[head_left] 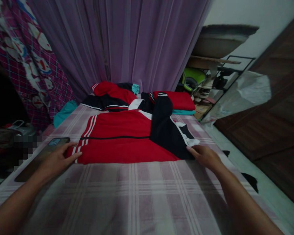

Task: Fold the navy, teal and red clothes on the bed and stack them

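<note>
A red and navy zip jacket (117, 125) lies flat on a plaid-covered bed, its black zip running crosswise and a navy sleeve folded over its right part. White stripes mark the hem at the left. My left hand (57, 160) holds that hem, thumb on top and fingers partly hidden at the cloth. At the opposite end, my right hand (205, 156) pinches the navy shoulder edge beside the white trim. A phone (42, 156) rests face down on the bed, partly behind my left forearm.
Behind the jacket lie a rumpled red and navy garment (110, 94) and a folded red stack (180, 100). Purple curtains (137, 42) hang at the bed's far edge. A cluttered rack (210, 78) and a dark wooden door (271, 130) stand to the right.
</note>
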